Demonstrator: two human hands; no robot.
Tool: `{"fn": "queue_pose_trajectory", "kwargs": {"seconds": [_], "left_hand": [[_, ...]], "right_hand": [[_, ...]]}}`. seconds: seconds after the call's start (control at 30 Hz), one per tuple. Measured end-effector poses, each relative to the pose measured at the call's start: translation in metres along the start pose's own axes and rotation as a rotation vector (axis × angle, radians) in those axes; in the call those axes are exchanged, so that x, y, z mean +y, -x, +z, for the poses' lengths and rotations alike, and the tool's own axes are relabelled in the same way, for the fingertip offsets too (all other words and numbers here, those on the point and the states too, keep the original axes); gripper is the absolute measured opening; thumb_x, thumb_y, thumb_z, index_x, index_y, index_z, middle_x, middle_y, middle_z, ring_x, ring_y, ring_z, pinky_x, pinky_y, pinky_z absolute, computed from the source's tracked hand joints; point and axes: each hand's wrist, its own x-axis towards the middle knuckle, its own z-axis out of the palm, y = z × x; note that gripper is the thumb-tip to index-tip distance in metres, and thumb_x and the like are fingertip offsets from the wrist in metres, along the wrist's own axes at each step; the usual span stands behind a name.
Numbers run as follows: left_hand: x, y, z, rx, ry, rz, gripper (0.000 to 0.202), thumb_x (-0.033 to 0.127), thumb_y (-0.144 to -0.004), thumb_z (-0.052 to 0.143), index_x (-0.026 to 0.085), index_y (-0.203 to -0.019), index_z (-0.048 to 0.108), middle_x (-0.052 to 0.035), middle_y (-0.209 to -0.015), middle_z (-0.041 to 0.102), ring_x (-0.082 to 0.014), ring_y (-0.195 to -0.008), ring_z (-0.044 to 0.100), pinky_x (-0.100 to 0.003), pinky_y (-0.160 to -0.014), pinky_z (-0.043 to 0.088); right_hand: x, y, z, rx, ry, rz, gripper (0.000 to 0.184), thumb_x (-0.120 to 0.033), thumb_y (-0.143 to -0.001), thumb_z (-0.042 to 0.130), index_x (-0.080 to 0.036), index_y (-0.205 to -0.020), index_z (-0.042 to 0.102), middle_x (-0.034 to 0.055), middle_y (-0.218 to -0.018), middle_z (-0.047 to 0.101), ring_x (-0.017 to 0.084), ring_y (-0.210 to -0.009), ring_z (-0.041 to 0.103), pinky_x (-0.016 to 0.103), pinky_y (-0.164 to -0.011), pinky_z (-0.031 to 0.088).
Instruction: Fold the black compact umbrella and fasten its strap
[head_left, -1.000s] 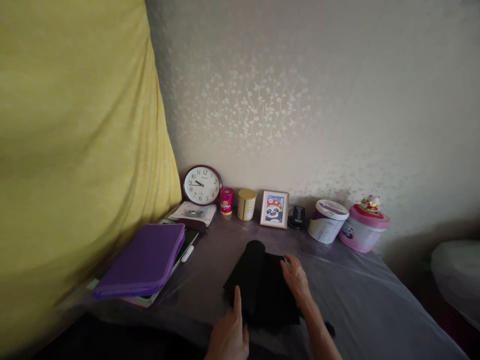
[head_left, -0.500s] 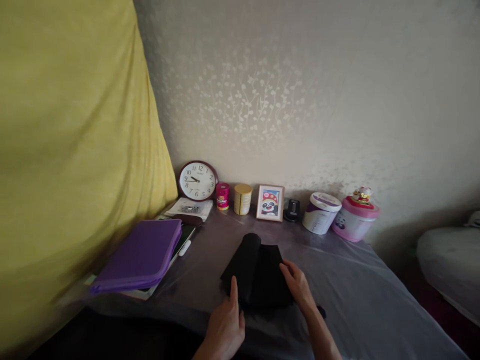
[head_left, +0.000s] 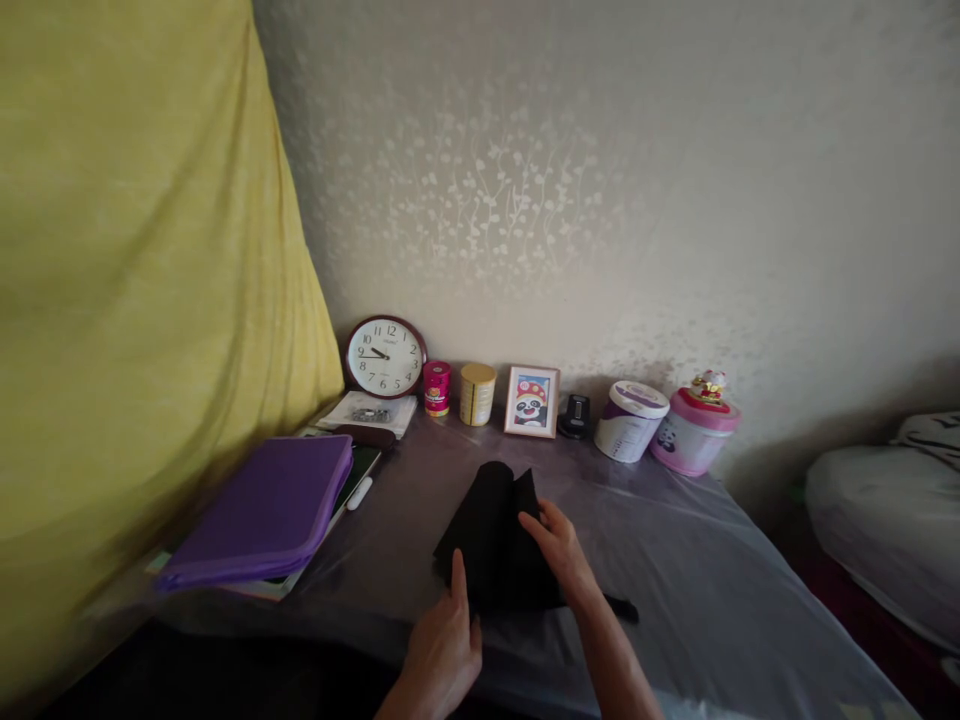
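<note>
A black cloth (head_left: 484, 530), partly rolled along its left side, lies in the middle of a table covered with clear plastic (head_left: 675, 560). My left hand (head_left: 444, 645) rests at the cloth's near left edge, its forefinger stretched out and pressing on the fabric. My right hand (head_left: 556, 545) lies on the cloth's right part, fingers curled over its edge and gripping the fabric toward the roll. A dark strip of the cloth sticks out to the right behind my right forearm.
Along the wall stand a round clock (head_left: 385, 356), a pink can (head_left: 436, 388), a yellow can (head_left: 477, 393), a framed panda picture (head_left: 532, 401), a small black device (head_left: 576, 416), a white tub (head_left: 631, 420) and a pink tub (head_left: 694, 433). A purple case (head_left: 259, 510) lies at left by a yellow curtain (head_left: 127, 300).
My right hand has slid leftward across the cloth, folding its right side toward the roll. The left hand stays pressing at the near edge. The camera has tilted slightly.
</note>
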Motion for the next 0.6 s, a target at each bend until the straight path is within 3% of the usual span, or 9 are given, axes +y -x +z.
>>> {"fn": "queue_pose_trajectory", "kwargs": {"seconds": [0.23,0.47,0.6], "left_hand": [[-0.002,-0.001,0.0,0.008,0.009,-0.004,0.068,0.022,-0.084,0.034,0.005,-0.14,-0.001,-0.0154,-0.103,0.063,-0.0216,-0.087,0.062,-0.028,-0.072,0.042],[-0.004,-0.005,0.0,-0.021,0.02,-0.004,0.07,0.021,-0.083,0.036,0.003,-0.139,-0.001,-0.0164,-0.104,0.063,-0.0219,-0.088,0.062,-0.028,-0.072,0.042],[-0.005,-0.005,0.0,-0.018,0.025,-0.002,0.069,0.022,-0.083,0.035,0.002,-0.139,0.0,-0.0173,-0.106,0.062,-0.0231,-0.09,0.062,-0.029,-0.074,0.043]], "right_hand": [[-0.01,-0.012,0.037,-0.11,-0.17,0.009,0.039,-0.036,-0.068,0.059,-0.016,-0.102,0.055,0.0032,-0.079,0.067,0.018,-0.07,0.063,0.027,-0.06,0.05],[-0.004,-0.028,0.062,-0.049,0.21,-0.014,0.055,-0.029,-0.069,0.06,-0.01,-0.119,0.049,0.0125,-0.103,0.063,0.023,-0.099,0.058,0.031,-0.08,0.046],[-0.004,-0.031,0.071,-0.112,0.375,-0.007,0.059,-0.027,-0.071,0.058,-0.007,-0.125,0.043,0.0166,-0.112,0.058,0.023,-0.107,0.054,0.031,-0.086,0.042]]}}
